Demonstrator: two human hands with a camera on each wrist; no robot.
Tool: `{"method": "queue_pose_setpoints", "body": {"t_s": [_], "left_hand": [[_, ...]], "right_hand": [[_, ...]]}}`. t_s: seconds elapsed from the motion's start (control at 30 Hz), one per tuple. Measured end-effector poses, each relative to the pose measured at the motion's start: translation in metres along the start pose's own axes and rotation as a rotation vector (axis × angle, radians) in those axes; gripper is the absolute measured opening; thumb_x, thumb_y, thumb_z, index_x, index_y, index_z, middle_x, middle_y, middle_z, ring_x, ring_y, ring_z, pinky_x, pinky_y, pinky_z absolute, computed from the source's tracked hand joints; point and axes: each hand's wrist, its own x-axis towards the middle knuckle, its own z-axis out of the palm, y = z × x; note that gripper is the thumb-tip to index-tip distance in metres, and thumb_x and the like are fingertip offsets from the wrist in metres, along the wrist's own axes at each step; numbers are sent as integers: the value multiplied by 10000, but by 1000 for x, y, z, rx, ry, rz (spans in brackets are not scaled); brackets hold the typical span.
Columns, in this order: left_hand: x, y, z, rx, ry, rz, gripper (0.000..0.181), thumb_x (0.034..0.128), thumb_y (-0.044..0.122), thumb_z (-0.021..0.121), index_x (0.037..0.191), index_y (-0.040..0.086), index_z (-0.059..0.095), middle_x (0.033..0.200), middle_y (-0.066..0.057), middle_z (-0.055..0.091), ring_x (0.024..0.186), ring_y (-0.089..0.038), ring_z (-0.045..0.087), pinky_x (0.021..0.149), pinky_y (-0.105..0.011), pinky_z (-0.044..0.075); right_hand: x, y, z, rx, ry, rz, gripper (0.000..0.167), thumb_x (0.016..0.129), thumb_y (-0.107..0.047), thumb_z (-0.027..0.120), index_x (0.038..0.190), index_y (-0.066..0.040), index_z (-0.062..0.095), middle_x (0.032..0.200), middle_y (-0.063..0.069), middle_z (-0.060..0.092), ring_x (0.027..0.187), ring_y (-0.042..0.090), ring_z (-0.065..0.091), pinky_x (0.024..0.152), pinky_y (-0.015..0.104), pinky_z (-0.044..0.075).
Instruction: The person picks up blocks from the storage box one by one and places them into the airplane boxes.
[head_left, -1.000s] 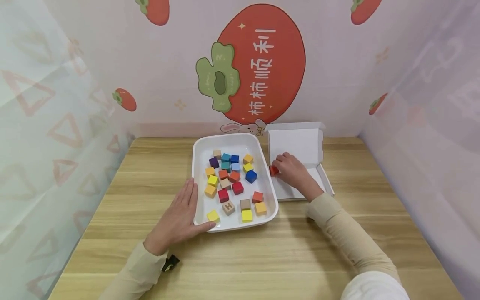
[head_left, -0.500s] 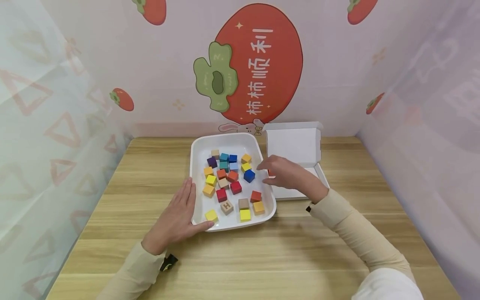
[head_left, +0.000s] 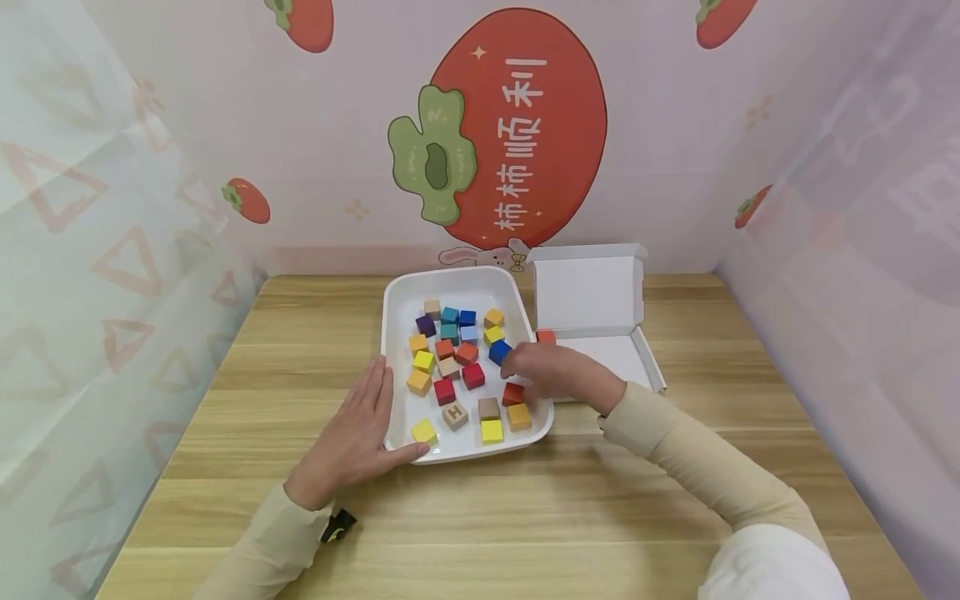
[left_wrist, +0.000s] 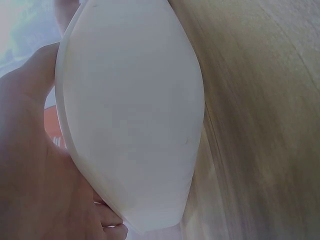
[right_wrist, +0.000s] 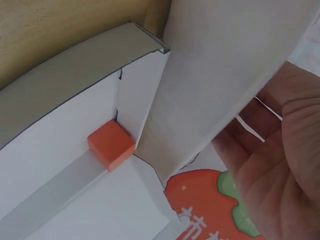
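My left hand (head_left: 351, 437) rests along the left side of the white tray (head_left: 390, 300), fingers fairly straight on the rim and thumb at the near corner. Several coloured cubes lie in the tray. Over its right rim reaches my right hand (head_left: 558, 371), slightly blurred, fingertips close to a dark blue cube (head_left: 500, 352) and an orange-red cube (head_left: 513, 393). In the right wrist view the tray wall (right_wrist: 220, 65) hides those fingertips. Another orange-red cube (right_wrist: 111, 145) sits in a corner of the open white cardboard box (right_wrist: 55, 120).
The box lid (head_left: 588, 292) stands raised at the back, right of the tray. Tray and box are side by side on a wooden table (head_left: 480, 525). A printed backdrop (head_left: 330, 150) closes off the far side.
My right hand has let go of the orange-red cube in the box's left corner and moved left and nearer, over the tray. The left hand stays on the tray.
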Motion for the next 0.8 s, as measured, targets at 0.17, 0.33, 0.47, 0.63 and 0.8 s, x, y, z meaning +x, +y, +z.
{"method": "queue_pose_setpoints", "body": {"t_s": [0.17, 0.33, 0.47, 0.63, 0.8], "left_hand": [[0, 1, 0, -2, 2, 1, 1279, 855, 854, 567, 1670, -39, 150, 1783, -213, 53, 1656, -422, 95, 1318, -593, 218], [0, 2, -1, 2, -3, 0, 1278, 861, 855, 559, 1671, -39, 139, 1784, -210, 38, 1659, -412, 86, 1324, -576, 217], [0, 2, -1, 4, -3, 0, 1278, 862, 853, 560, 1670, -43, 137, 1783, -215, 39, 1659, -411, 86, 1324, -572, 220], [0, 2, -1, -5, -5, -5, 1278, 857, 848, 570, 1670, -41, 143, 1784, -211, 37, 1659, -411, 84, 1324, -577, 217], [0, 2, -1, -7, -12, -7, 1279, 855, 852, 567, 1671, -37, 144, 1785, -207, 36, 1659, -414, 83, 1323, -584, 216]], "right_hand": [[5, 1, 6, -80, -5, -60, 400, 903, -93, 837, 1289, -170, 766, 1260, 24, 760, 1057, 194, 636, 950, 342, 642], [9, 4, 8, -121, 25, -120, 299, 909, -133, 843, 1202, -161, 793, 1130, 12, 787, 916, 152, 639, 876, 279, 644], [10, 4, 8, -121, 51, -134, 245, 904, -206, 859, 1141, -170, 809, 1052, -14, 793, 847, 120, 649, 829, 234, 635], [5, 4, -1, -30, 72, -116, 269, 884, -280, 880, 1112, -154, 814, 1033, -18, 791, 900, 158, 662, 827, 259, 631], [-10, 11, -17, 24, 174, -137, 291, 852, -265, 909, 1108, -156, 822, 1050, -16, 806, 935, 168, 713, 897, 306, 648]]}}
